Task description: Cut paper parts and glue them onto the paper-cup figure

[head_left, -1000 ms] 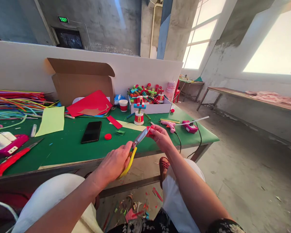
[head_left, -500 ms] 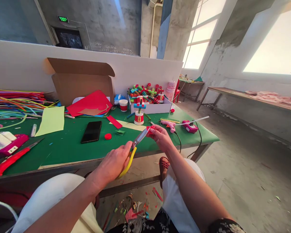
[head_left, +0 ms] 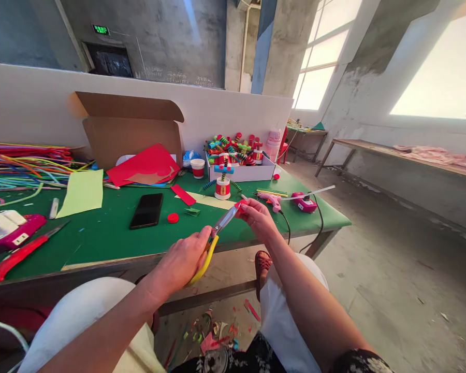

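My left hand (head_left: 188, 259) is closed round the yellow handles of a pair of scissors (head_left: 224, 221), whose blades point up and to the right. At the blade tips is a small piece of red paper (head_left: 239, 207), pinched in the fingers of my right hand (head_left: 259, 220). Much of the paper is hidden by those fingers. Just beyond the hands stands a paper-cup figure (head_left: 222, 187) with spiral arms and a blue tube on top. A red round cap (head_left: 173, 218) and a green paper scrap (head_left: 193, 212) lie to the left of the blades.
A black phone (head_left: 146, 211), a red strip (head_left: 183, 195) and red-handled scissors (head_left: 21, 254) lie on the green table (head_left: 112, 238). A pink glue gun (head_left: 271, 201) with a cord lies right. Behind are a box of figures (head_left: 243, 173), an open carton (head_left: 130, 127) and pipe cleaners (head_left: 27, 168).
The red paper has shifted slightly at the blade tips, and its visible shape differs a little. Both hands stay almost in place.
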The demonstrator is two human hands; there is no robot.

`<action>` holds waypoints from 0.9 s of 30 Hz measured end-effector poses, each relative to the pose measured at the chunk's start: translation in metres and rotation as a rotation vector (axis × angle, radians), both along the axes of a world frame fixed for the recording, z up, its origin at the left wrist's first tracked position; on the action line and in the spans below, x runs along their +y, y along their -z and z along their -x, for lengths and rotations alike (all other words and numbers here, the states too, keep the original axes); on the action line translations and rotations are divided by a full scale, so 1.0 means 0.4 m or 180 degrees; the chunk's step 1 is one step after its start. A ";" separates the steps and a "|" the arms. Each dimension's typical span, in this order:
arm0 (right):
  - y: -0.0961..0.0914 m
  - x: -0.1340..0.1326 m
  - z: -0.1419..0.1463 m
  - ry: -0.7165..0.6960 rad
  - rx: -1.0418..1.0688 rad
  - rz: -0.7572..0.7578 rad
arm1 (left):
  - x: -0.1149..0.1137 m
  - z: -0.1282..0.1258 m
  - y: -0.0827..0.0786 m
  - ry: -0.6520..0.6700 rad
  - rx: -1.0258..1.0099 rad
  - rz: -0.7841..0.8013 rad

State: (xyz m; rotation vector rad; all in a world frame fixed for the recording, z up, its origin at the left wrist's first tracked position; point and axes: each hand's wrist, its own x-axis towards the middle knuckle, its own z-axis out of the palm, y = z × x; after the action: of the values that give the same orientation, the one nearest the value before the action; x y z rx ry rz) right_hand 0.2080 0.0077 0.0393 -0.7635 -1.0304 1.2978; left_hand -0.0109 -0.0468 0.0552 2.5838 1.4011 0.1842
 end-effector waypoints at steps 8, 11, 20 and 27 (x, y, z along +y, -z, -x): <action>0.005 0.004 0.004 -0.0028 -0.0024 0.0025 | -0.003 -0.007 -0.010 -0.0028 0.0054 0.0083; 0.004 0.003 0.005 -0.0046 -0.0023 0.0026 | -0.004 -0.007 -0.010 -0.0043 0.0068 0.0094; 0.005 0.003 0.003 -0.0061 -0.0063 0.0026 | -0.002 -0.005 -0.008 -0.0055 0.0071 0.0076; 0.005 0.002 0.003 -0.0051 -0.0073 0.0009 | 0.001 -0.003 -0.003 -0.0066 0.0001 0.0035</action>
State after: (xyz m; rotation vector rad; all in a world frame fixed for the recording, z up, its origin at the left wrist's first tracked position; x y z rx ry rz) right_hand 0.2070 0.0087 0.0373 -0.7754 -1.0550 1.3071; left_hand -0.0097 -0.0464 0.0563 2.5615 1.4254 0.1784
